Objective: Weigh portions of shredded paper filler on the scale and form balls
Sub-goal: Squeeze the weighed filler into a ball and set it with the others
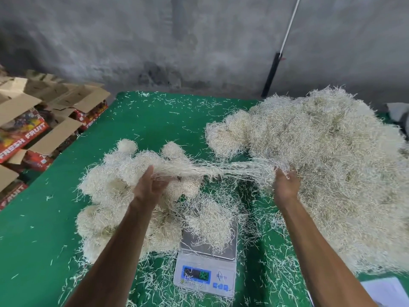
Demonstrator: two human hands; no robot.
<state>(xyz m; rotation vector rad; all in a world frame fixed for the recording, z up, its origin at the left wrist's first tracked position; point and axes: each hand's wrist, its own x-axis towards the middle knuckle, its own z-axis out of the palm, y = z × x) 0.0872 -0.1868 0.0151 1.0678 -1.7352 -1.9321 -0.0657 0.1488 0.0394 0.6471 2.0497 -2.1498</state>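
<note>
Forearms fill the bottom of the view, reaching over the green table [155, 120]. Biggest by far is the loose heap [332, 156] of shredded paper on the right, so most of the filler looks unweighed. On the left a cluster of finished balls [115, 196] lies bunched together; I cannot count them, since they overlap and the left arm covers some. Between the two, a stretched strand [210, 170] of paper runs from the left hand [150, 185], whose fingers curl round its end, to the right hand [285, 185], palm up with fingers closed into the heap's edge. Below, the scale [205, 269] carries a small portion [212, 222] on its pan; this weighing seems in progress. Its display shows green digits, but they are too blurred to trust. Fruit boxes [33, 134] at far left are cut off.
</note>
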